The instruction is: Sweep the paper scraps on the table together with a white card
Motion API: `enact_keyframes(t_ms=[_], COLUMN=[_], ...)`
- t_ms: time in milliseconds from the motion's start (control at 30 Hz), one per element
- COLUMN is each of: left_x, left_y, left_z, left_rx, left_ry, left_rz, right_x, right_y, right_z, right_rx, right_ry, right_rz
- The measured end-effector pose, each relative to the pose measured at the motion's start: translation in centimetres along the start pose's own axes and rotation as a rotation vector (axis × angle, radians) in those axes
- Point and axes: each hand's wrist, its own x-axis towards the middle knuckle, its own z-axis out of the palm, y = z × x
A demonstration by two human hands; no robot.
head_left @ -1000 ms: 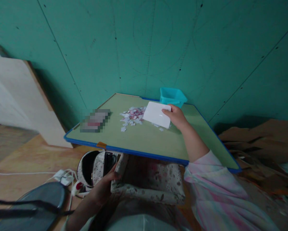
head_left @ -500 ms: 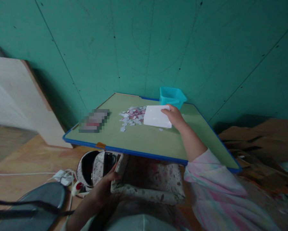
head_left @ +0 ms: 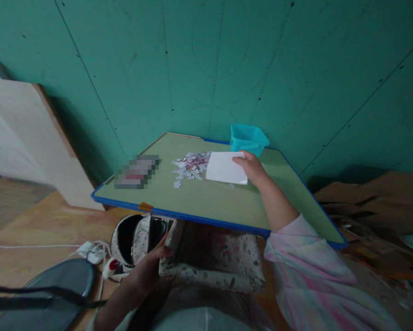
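My right hand (head_left: 252, 168) is closed on the right edge of a white card (head_left: 224, 168), which lies nearly flat on the green table (head_left: 209, 197). Just left of the card sits a heap of small white and pink paper scraps (head_left: 189, 165). A turquoise plastic bin (head_left: 248, 138) stands right behind my right hand at the table's far edge. Below the table's front edge, my left hand (head_left: 150, 266) grips the left end of a floral patterned cushion (head_left: 213, 262).
A blurred flat object (head_left: 136, 172) lies on the table's left side. On the floor at the left are a round polka-dot pouch (head_left: 133, 236), a white power strip with cables (head_left: 96, 255) and a dark oval thing (head_left: 54, 287). Brown cardboard (head_left: 375, 202) is piled at the right.
The white card has tipped down from a tilted pose to nearly flat on the table, beside the scraps. My left hand has stayed on the cushion.
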Motion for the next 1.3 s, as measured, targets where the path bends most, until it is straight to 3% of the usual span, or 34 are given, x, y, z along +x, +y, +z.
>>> enact_keyframes(t_ms=[167, 400, 500, 600, 800, 1067, 1300], left_x=[-0.2, 0.1, 0.2, 0.2, 0.4, 0.5, 0.6], left_y=[0.1, 0.1, 0.0, 0.0, -0.2, -0.1, -0.2], left_z=[0.0, 0.1, -0.1, -0.4, -0.7, -0.6, -0.7], left_rx=[0.034, 0.019, 0.052, 0.085, 0.086, 0.029, -0.006], left_ry=[0.011, -0.021, 0.007, 0.006, -0.019, 0.022, -0.067], left_rz=[0.008, 0.015, 0.028, 0.053, 0.055, 0.012, 0.026], right_x=[0.1, -0.3, -0.2, 0.0, -0.1, -0.4, -0.3], right_y=[0.1, -0.6, -0.6, -0.2, 0.2, -0.8, -0.6], right_z=[-0.1, -0.2, -0.4, -0.3, 0.6, -0.2, -0.2], right_rx=[0.026, 0.151, 0.221, 0.185, 0.046, 0.007, 0.033], right_ry=[0.058, -0.084, -0.030, 0.029, -0.025, 0.023, -0.013], right_rz=[0.000, 0.124, 0.104, 0.030, -0.018, 0.062, 0.036])
